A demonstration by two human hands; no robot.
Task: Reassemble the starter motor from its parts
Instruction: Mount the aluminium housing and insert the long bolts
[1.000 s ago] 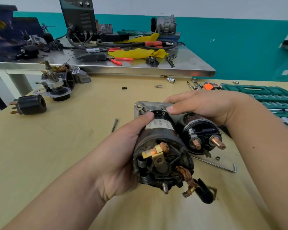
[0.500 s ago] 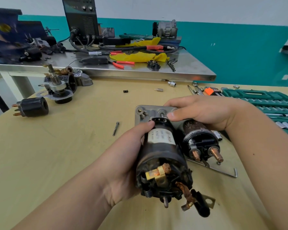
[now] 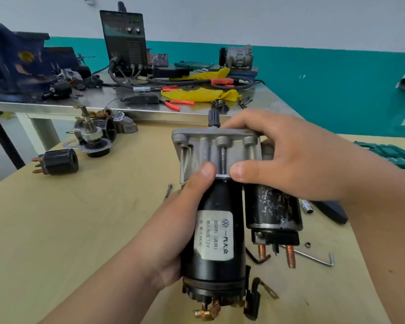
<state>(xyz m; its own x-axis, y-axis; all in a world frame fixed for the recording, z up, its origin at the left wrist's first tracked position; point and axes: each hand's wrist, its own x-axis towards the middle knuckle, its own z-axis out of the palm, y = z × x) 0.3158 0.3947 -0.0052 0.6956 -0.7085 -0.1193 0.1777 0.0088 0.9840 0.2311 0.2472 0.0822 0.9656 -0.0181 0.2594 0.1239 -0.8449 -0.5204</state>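
1. wooden bench [image 3: 68, 230]: pale yellow top, on which the loose parts below are laid.
2. steel bench [image 3: 84, 99]: set behind it and loaded with a black power unit [image 3: 124, 40], cables and yellow cloth.
3. starter motor [image 3: 216, 235]: held clear above the wooden bench, near upright, with the aluminium housing [image 3: 211, 139] uppermost and the black labelled body below. The solenoid [image 3: 272, 213] is mounted just beside the body on its right. Copper pieces, possibly brush leads, are seen at the lower end, partly cut off by the frame edge.
4. right hand [image 3: 297, 160]: fingers are curled over the top of the housing, and the thumb is pressed on the collar beneath.
5. left hand [image 3: 173, 237]: fingers are wrapped round the motor body, and the thumb is pressed beside the right thumb.
6. black cylinder [image 3: 59, 162]: copper terminals, laid at far left.
7. bent rod [image 3: 318, 259]: laid near the solenoid studs.
8. bolt [image 3: 168, 191]: laid left of the motor.
9. nut [image 3: 308, 244]: laid just above the rod.
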